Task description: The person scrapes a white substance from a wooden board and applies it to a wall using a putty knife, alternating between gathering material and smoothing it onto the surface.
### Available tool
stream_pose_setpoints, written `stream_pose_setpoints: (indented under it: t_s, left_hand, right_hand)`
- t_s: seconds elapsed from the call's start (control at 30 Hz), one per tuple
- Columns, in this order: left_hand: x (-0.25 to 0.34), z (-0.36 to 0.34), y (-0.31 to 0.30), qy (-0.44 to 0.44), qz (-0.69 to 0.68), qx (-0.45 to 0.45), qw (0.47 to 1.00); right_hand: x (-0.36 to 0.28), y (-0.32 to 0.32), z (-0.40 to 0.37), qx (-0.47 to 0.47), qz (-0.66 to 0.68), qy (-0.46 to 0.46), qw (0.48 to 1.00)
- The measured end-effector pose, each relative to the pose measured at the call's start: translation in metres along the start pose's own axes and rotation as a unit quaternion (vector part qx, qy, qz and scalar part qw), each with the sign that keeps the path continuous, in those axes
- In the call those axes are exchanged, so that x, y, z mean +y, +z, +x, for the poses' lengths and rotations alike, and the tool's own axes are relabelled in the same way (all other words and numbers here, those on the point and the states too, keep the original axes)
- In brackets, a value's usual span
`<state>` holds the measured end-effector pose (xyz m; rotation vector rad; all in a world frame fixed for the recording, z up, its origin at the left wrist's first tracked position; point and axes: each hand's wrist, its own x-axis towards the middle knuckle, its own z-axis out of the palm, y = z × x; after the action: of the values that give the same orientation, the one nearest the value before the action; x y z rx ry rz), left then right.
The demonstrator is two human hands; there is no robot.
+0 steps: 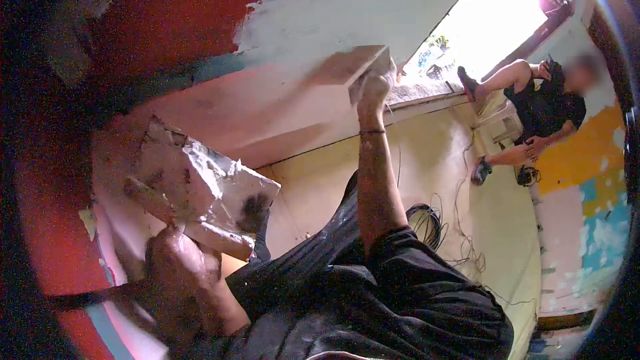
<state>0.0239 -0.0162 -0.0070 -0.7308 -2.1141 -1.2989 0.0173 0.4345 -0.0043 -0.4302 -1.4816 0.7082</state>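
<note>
My left hand (180, 257) is closed on the near edge of a flat, squarish board (257, 193), seen at lower left. White putty (207, 170) lies smeared in thick streaks over the board. A blunt bar-like piece (150, 200) crosses the board beside my fingers; I cannot make out what it is. Higher up, toward the window, my right hand (375, 90) grips a wide flat scraper (367, 73). The scraper's blade is at the wall (300, 33), touching or very close to it, and its shadow falls to the left. My right fingers partly cover the scraper.
A bright window opening (493, 20) with a rough sill is at upper right. Near it a person (543, 103) in dark clothes sits on a light chair (500, 123). Coiled black cable (427, 223) and loose wires lie on the floor (500, 227). Red paint (180, 13) covers the wall's left part.
</note>
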Motion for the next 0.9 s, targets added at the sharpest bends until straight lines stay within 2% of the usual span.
stream_pose_setpoints:
  t_s: [0.03, 0.07, 0.13, 0.2, 0.23, 0.27, 0.3, 0.33, 0.37, 0.4, 0.43, 0.47, 0.5, 0.53, 0.57, 0.6, 0.63, 0.67, 0.7, 0.73, 0.77, 0.8, 0.83, 0.87, 0.9]
  left_hand:
    - [0.003, 0.003, -0.003, 0.004, 0.000, 0.002, 1.000]
    - [0.008, 0.005, -0.008, -0.075, -0.003, -0.032, 0.997]
    - [0.020, 0.007, -0.015, -0.234, -0.008, -0.097, 0.967]
    - [0.028, 0.006, -0.019, -0.385, -0.014, -0.165, 0.908]
    - [0.027, 0.005, -0.017, -0.383, -0.013, -0.171, 0.908]
    - [0.025, 0.002, -0.013, -0.402, -0.112, -0.099, 0.903]
    - [0.020, -0.002, -0.009, -0.416, -0.211, -0.025, 0.884]
    - [0.006, -0.010, 0.000, -0.415, -0.212, -0.028, 0.884]
    - [-0.016, -0.020, 0.011, -0.199, -0.182, 0.026, 0.963]
    - [-0.023, -0.023, 0.016, 0.028, -0.141, 0.080, 0.986]
    - [-0.027, -0.027, 0.016, 0.028, -0.142, 0.082, 0.986]
    - [-0.028, -0.028, 0.015, 0.020, -0.126, 0.073, 0.989]
    - [-0.027, -0.029, 0.015, 0.009, -0.109, 0.065, 0.992]
    - [-0.025, -0.031, 0.015, -0.004, -0.093, 0.056, 0.994]
    - [-0.023, -0.032, 0.014, -0.018, -0.076, 0.046, 0.996]
    - [-0.020, -0.032, 0.010, -0.031, -0.058, 0.031, 0.997]
    - [-0.007, -0.023, 0.000, -0.031, -0.057, 0.027, 0.998]
    - [0.014, -0.009, -0.015, -0.091, 0.045, -0.079, 0.992]
    - [0.025, -0.001, -0.023, -0.149, 0.147, -0.182, 0.961]
    - [0.023, 0.000, -0.023, -0.147, 0.148, -0.183, 0.961]
    - [0.022, 0.001, -0.022, -0.172, 0.128, -0.186, 0.959]
    - [0.021, 0.000, -0.020, -0.198, 0.108, -0.187, 0.956]
    - [0.018, 0.000, -0.012, -0.198, 0.108, -0.187, 0.956]
    - [0.015, -0.001, 0.001, -0.320, -0.282, -0.073, 0.901]
    - [0.015, -0.003, 0.007, -0.389, -0.618, 0.051, 0.681]
  right_hand:
    - [-0.009, 0.006, 0.003, -0.021, -0.072, -0.050, 0.996]
    - [-0.018, 0.014, -0.001, -0.051, -0.081, -0.012, 0.995]
    - [-0.051, 0.043, -0.013, -0.035, -0.186, -0.014, 0.982]
    - [-0.072, 0.088, -0.053, -0.010, 0.051, 0.123, 0.991]
    - [-0.097, 0.092, -0.072, -0.018, -0.157, -0.027, 0.987]
    - [-0.127, 0.090, -0.089, -0.030, -0.358, -0.173, 0.917]
    - [-0.143, 0.094, -0.102, -0.054, -0.336, -0.161, 0.926]
    - [-0.154, 0.095, -0.108, -0.076, -0.312, -0.150, 0.935]
    - [-0.158, 0.088, -0.106, -0.074, -0.313, -0.150, 0.935]
    - [-0.159, 0.077, -0.100, -0.160, -0.116, -0.064, 0.978]
    - [-0.157, 0.063, -0.092, -0.238, 0.089, 0.025, 0.967]
    - [-0.137, 0.031, -0.077, -0.349, 0.126, 0.016, 0.928]
    - [-0.082, 0.044, -0.090, -0.221, 0.281, 0.145, 0.923]
    - [-0.091, 0.027, -0.070, -0.127, 0.245, 0.122, 0.953]
    - [-0.092, 0.021, -0.048, 0.017, 0.378, 0.191, 0.906]
    - [-0.056, 0.011, -0.025, 0.027, 0.158, 0.073, 0.984]
    - [-0.023, 0.004, -0.012, 0.038, -0.075, -0.049, 0.995]
    - [-0.027, 0.005, -0.009, 0.041, -0.076, -0.045, 0.995]
    - [-0.040, 0.006, -0.003, -0.013, -0.131, -0.010, 0.991]
    - [-0.053, 0.009, 0.004, -0.069, -0.183, 0.024, 0.980]
    - [-0.068, 0.036, 0.007, 0.040, -0.183, 0.041, 0.981]
    - [-0.051, 0.059, 0.000, 0.111, 0.087, 0.086, 0.986]
    - [-0.036, 0.071, -0.018, 0.079, -0.229, -0.010, 0.970]
    - [-0.114, 0.064, -0.024, -0.069, -0.225, 0.122, 0.964]
    - [-0.118, 0.077, -0.045, -0.078, -0.187, 0.100, 0.974]
